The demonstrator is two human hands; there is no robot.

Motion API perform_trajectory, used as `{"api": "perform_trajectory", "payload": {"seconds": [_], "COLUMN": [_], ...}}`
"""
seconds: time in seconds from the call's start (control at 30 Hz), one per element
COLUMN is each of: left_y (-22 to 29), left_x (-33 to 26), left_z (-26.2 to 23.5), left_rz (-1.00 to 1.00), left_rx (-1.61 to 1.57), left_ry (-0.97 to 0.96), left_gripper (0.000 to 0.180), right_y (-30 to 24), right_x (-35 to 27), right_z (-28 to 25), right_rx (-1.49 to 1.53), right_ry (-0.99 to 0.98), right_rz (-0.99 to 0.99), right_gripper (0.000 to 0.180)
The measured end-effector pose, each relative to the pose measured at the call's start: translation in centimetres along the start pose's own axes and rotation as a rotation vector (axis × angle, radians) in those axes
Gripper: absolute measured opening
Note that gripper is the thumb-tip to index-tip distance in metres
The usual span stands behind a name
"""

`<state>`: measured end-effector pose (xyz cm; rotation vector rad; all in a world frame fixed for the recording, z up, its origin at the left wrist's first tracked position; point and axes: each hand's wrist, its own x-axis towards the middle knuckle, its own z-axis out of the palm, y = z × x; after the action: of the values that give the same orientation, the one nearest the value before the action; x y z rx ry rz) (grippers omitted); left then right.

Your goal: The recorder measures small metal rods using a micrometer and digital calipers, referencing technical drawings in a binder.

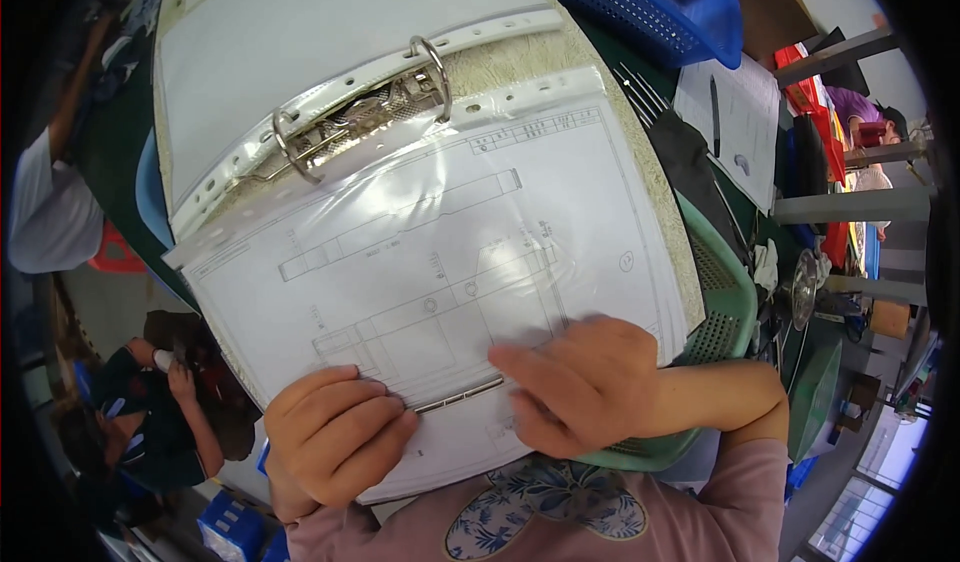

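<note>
- An open ring binder (400,112) fills the middle of the view, tilted, with its metal rings (432,67) standing up at the far side of the near page.
- The near page is a technical drawing in a clear plastic sleeve (440,252), showing long outlined shapes in thin lines; it lies flat and runs from the rings down toward the person.
- The left hand (335,432) rests on the near left corner of the sleeve, fingers curled loosely into a half fist with the knuckles on the sheet; whether it pinches the page edge I cannot tell.
- The right hand (585,387) lies on the near right part of the sleeve, fingers bent and pointing left, fingertips pressing on the plastic.
- Between the two hands a thin metal rod (458,395) lies on the sleeve; the left fingers touch its left end and the right fingertips sit at its right end. It is not clear whether either hand actually grips it.
- The far leaf of the binder holds plain white pages (330,32) in punched sleeves.
- A green plastic basket (725,302) sits just right of the binder, partly under it.
- A blue plastic crate (660,2) stands at the far right.
- A loose sheet of paper with a pen (735,122) lies to the right on the bench (770,227).
- At the left, lower down, another person (150,412) is crouched.
</note>
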<state>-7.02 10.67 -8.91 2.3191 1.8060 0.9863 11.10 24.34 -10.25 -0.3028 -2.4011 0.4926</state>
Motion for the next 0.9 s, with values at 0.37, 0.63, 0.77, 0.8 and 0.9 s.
{"api": "perform_trajectory", "payload": {"seconds": [0.37, 0.63, 0.77, 0.8, 0.9], "left_y": [0.9, 2.3, 4.2, 4.8, 5.9], "left_x": [-0.7, -2.4, -2.6, -2.7, -3.5], "left_z": [-0.3, 0.9, 1.0, 0.9, 2.1], "left_rz": [-0.137, -0.255, -0.309, -0.33, -0.409], "left_rx": [0.108, 0.078, 0.039, 0.026, -0.135], "left_ry": [0.066, 0.223, 0.246, 0.236, 0.328], "left_gripper": [0.021, 0.015, 0.013, 0.016, 0.016], "right_y": [1.1, -0.1, -0.9, -1.2, -1.8], "right_x": [-0.3, 0.4, 0.0, -0.3, -1.3], "right_z": [0.1, -1.4, -3.0, -3.3, -3.9], "right_rx": [0.055, 0.032, 0.052, 0.052, 0.152], "right_ry": [-0.163, -0.195, -0.255, -0.258, -0.278], "right_rz": [-0.119, -0.14, -0.082, -0.085, 0.013], "right_gripper": [0.011, 0.011, 0.009, 0.009, 0.007]}}
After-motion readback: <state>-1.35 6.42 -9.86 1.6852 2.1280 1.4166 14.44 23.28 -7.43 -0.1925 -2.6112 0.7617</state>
